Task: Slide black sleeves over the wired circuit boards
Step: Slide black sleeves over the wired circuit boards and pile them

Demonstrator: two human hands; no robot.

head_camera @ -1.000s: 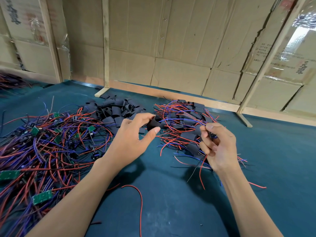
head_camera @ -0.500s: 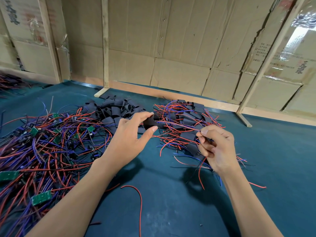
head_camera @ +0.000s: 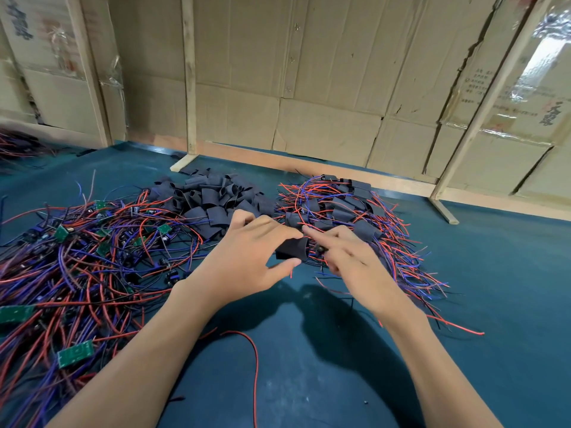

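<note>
A short black flattened tube sleeve point(head_camera: 293, 249) was pinched between thumb and fingers of the left hand point(head_camera: 247, 257) above the teal table point(head_camera: 309, 381). A small dark wired part point(head_camera: 319, 249) was gripped at the sleeve's mouth by the curled fingers of the right hand point(head_camera: 355, 262).

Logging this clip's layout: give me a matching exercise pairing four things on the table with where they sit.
Things:
1. Pile of empty black sleeves
2. Bare green circuit boards
3. Sleeved boards pile
4. Loose red wire

Places:
A. Near edge, between the forearms
B. Far right of the hands
C. Far centre, behind the left hand
D. Left side, among tangled wires

Pairs: 1-C, 2-D, 3-B, 4-A
</note>
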